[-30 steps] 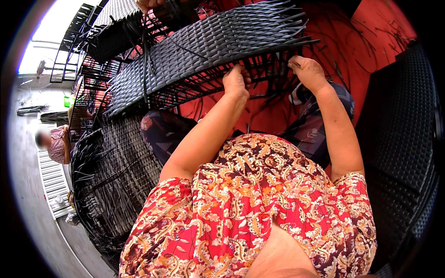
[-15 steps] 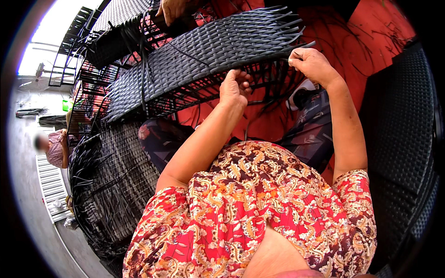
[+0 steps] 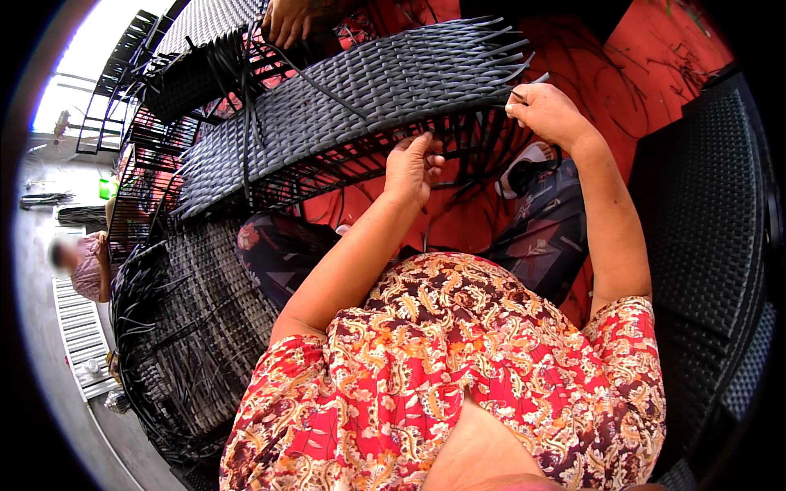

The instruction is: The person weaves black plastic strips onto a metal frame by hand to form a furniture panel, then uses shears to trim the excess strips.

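A grey woven wicker panel (image 3: 352, 86) stretches across my front, with loose strip ends fanning out at its right end. My right hand (image 3: 547, 114) is closed at that end, pinching a dark flat weaving strip (image 3: 517, 97) between thumb and fingertips. At the panel's near edge my left hand (image 3: 414, 168) is closed, thumb pressed toward the curled fingers. Whatever it may grip there is too small to make out. Below the weave an openwork frame of black bars (image 3: 319, 168) shows, with dark strips hanging near its right end.
Another person's hand (image 3: 286, 20) rests beyond the panel's far side. A dark woven piece (image 3: 205, 327) lies at my left, and a large black woven panel (image 3: 696, 221) stands at my right. Cut strips litter the red floor covering (image 3: 589, 90). Another person (image 3: 86, 266) is farther left.
My left hand's thumb and fingers have come together near the panel's edge. My right hand still pinches the strip, barely moved. Beyond the panel, the other person's hand has shifted left.
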`<state>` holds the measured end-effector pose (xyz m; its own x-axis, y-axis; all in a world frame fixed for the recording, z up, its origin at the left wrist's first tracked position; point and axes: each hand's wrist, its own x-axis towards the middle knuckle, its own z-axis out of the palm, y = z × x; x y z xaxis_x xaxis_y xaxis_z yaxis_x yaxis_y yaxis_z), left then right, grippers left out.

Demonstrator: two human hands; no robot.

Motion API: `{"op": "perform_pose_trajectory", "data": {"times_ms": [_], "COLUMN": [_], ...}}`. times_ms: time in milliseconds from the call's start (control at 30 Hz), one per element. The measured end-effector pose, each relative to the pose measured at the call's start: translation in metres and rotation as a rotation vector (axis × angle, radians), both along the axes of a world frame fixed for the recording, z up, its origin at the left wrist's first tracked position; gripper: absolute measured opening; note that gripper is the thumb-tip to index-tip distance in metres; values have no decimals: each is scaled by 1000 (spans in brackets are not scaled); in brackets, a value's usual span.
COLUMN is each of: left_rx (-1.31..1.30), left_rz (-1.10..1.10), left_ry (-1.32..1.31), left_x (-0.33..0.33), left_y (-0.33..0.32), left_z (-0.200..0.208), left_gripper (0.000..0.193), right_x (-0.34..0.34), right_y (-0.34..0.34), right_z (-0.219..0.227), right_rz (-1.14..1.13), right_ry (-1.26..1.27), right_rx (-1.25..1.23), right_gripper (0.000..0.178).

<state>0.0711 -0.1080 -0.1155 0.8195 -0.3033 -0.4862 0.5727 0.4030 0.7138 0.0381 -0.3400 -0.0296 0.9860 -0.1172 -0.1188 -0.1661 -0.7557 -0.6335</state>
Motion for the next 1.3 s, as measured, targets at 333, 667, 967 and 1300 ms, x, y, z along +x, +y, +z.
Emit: {"op": "perform_pose_trajectory", "data": {"times_ms": [333,667,967,1300], "left_rx": [-226,-306,-311,-306], "left_rz": [140,196,156,175], "left_ry": [100,92,98,57], "left_x": [5,10,11,7], "left_y": [-5,-1,-3,-4], "left_z": [-3,-11,-10,-10], "left_gripper": [11,11,10,11], "right_x": [-3,-2,-7,-18], "right_y": [2,5,-23,-66], "right_z": [0,12,11,10], "right_rz": [-49,-61,43,49], "right_ry": [-112,-100,-140,-305], "right_rx": [-224,-549,-692,-772], "right_gripper": [19,25,18,13]}}
